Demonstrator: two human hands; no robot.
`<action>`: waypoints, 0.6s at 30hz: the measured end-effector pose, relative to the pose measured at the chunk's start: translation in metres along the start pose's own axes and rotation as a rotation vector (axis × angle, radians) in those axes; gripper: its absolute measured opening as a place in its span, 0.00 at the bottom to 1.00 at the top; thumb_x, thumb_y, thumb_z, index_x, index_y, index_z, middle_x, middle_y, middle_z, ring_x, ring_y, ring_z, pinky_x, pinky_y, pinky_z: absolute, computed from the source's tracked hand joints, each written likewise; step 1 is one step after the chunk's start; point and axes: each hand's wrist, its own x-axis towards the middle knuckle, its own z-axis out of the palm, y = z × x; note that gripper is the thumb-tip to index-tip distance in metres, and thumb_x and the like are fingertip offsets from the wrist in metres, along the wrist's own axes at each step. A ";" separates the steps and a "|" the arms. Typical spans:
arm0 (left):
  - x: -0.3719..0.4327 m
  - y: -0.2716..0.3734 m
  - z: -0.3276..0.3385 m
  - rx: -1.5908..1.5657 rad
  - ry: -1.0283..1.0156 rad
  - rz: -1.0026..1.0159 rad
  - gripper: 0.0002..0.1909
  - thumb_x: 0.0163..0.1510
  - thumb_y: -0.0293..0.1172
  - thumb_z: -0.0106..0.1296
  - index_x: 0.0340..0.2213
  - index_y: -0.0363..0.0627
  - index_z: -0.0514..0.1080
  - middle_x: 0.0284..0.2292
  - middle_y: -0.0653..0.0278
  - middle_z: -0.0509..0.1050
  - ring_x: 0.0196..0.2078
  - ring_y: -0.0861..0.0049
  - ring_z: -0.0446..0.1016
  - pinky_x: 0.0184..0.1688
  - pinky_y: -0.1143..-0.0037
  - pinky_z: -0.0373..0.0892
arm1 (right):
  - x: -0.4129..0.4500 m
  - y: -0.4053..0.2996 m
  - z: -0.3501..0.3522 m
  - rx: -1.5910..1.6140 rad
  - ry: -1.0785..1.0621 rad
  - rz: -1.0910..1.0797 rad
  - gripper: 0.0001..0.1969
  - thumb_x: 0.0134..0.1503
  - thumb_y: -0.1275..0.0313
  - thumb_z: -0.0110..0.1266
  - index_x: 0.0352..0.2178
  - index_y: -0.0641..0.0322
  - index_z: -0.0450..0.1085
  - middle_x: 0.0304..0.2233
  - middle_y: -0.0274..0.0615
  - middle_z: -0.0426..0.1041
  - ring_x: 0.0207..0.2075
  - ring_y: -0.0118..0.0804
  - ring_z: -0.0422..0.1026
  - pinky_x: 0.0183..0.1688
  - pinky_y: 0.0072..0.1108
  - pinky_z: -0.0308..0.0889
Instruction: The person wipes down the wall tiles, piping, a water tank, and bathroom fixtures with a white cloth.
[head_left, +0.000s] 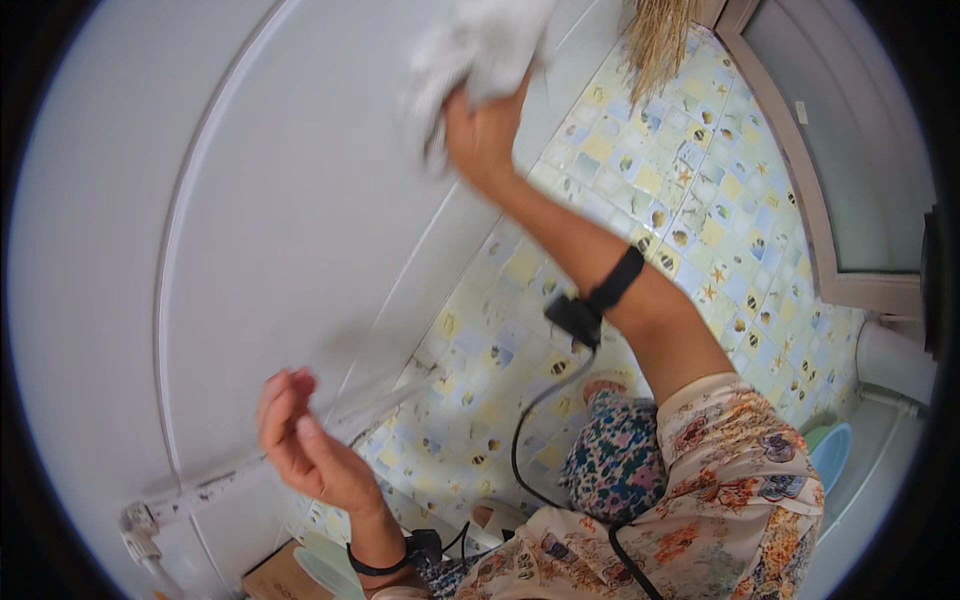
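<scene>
In my right hand (484, 135) is a bunched white cloth (487, 45), blurred and held up against or close to the pale tiled wall (300, 187). I cannot tell whether the cloth touches the tiles. My left hand (315, 442) is raised lower down, near the same wall. Its fingers are loosely curled and apart, with nothing in them. Below that hand a white pipe (225, 484) runs along the wall to a fitting (139, 521).
Straw broom bristles (660, 45) hang by the framed door (825, 150). Patterned floor tiles (675, 187) spread below. A blue basin (832, 454) lies right; a cardboard box (281, 574) and a pale green basin (330, 566) lie lower left. A black cable (517, 442) trails from my right arm.
</scene>
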 end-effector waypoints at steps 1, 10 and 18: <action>0.010 0.000 0.005 0.100 0.017 0.130 0.13 0.58 0.22 0.37 0.43 0.32 0.65 0.50 0.48 0.65 0.50 0.62 0.68 0.53 0.65 0.66 | -0.034 -0.001 -0.011 0.054 -0.094 0.088 0.43 0.47 0.57 0.53 0.57 0.76 0.46 0.59 0.64 0.46 0.59 0.63 0.48 0.60 0.45 0.43; 0.091 0.032 -0.001 0.712 0.332 0.703 0.16 0.60 0.27 0.41 0.48 0.31 0.65 0.57 0.47 0.55 0.60 0.60 0.55 0.61 0.64 0.54 | -0.035 0.008 -0.030 0.092 -0.363 0.438 0.33 0.52 0.62 0.52 0.53 0.74 0.52 0.56 0.54 0.49 0.55 0.52 0.55 0.58 0.38 0.49; 0.135 0.058 0.013 1.058 0.246 0.918 0.20 0.60 0.31 0.43 0.50 0.32 0.64 0.57 0.49 0.56 0.62 0.63 0.49 0.59 0.65 0.54 | 0.065 0.124 -0.022 0.063 0.093 0.348 0.16 0.57 0.72 0.44 0.43 0.77 0.63 0.45 0.53 0.67 0.47 0.46 0.65 0.52 0.29 0.57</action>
